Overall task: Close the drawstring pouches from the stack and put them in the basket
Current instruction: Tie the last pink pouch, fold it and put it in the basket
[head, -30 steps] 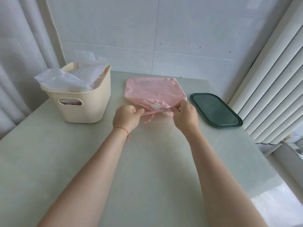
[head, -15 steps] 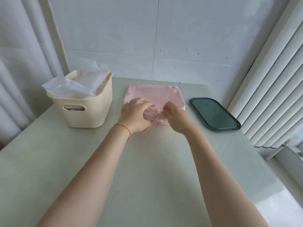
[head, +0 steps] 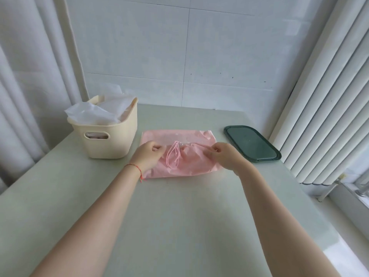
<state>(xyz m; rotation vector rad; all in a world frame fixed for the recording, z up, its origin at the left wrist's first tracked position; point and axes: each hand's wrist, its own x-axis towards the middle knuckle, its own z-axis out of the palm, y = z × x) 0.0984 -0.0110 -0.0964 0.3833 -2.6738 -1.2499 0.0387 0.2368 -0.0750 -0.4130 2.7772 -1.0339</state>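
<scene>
No readable text, labels, brands, numbers or signs appear anywhere: not on the pouch point(head: 180, 162), the basket point(head: 111, 140), or the tray point(head: 252, 143) beside it.

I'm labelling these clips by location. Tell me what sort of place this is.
Probably a room in a home, though that is a guess. A pale green table stands against a wall of large white tiles, with white curtains on the left and vertical blinds by a window on the right.
</scene>
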